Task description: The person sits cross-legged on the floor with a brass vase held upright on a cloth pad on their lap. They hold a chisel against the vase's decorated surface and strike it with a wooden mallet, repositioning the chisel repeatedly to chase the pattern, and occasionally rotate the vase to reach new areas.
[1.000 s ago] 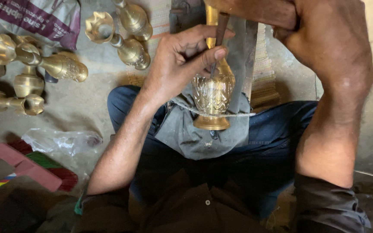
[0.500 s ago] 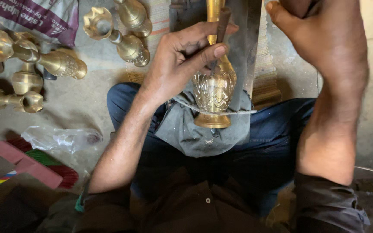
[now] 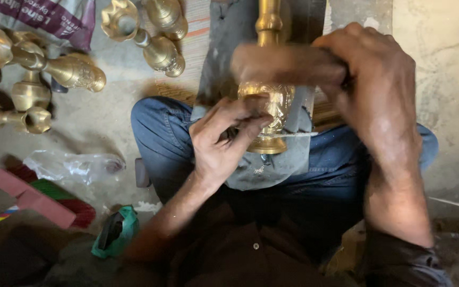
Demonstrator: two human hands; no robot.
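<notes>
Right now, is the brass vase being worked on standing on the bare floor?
No, the brass vase rests on a grey cloth across the person's lap, steadied by the left hand.

Small metalcraft workshop, floor-level: bare concrete floor [image 3: 96, 133], many unfinished brass vases [image 3: 70, 72] lying about, plastic scraps [image 3: 75, 166], grey work cloth [image 3: 261, 170] over lap.

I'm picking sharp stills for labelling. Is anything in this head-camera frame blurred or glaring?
Head view: the wooden tool in the right hand is smeared by motion blur; the left hand and brass vase are sharper; soft light, with bright glints on the brass pieces at upper left; the lower edge falls into dark shadow.
</notes>
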